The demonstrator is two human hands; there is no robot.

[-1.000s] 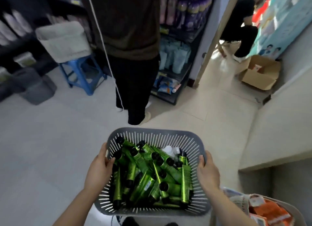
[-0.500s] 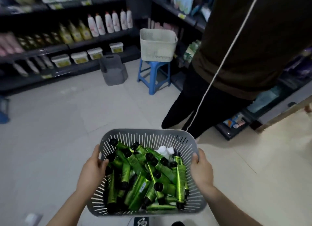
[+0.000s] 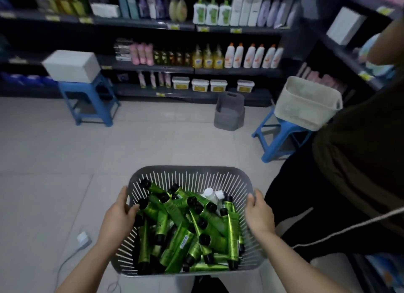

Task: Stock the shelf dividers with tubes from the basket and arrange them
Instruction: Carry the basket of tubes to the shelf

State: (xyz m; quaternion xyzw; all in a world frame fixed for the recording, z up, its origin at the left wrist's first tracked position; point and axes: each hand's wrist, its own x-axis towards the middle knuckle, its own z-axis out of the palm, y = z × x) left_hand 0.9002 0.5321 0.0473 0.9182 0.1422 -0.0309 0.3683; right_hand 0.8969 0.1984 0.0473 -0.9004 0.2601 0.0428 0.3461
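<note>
Head view | basket [image 3: 192,172] of loose green tubes [image 3: 175,207], held up | left hand [image 3: 119,218], right hand [image 3: 260,216]: fingers [image 3: 132,207] curled over side rims | risk: bumping bystander [image 3: 349,161] at right tips basket, tubes spill

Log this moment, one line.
phase: carry | left hand: grips basket rim | right hand: grips rim | green tubes: in basket

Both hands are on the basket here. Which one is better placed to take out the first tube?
Left, probably. The left hand curls its fingers over the basket rim to the inside, beside the green tubes; the right hand grips the opposite rim from outside. Both hold the basket.
</note>
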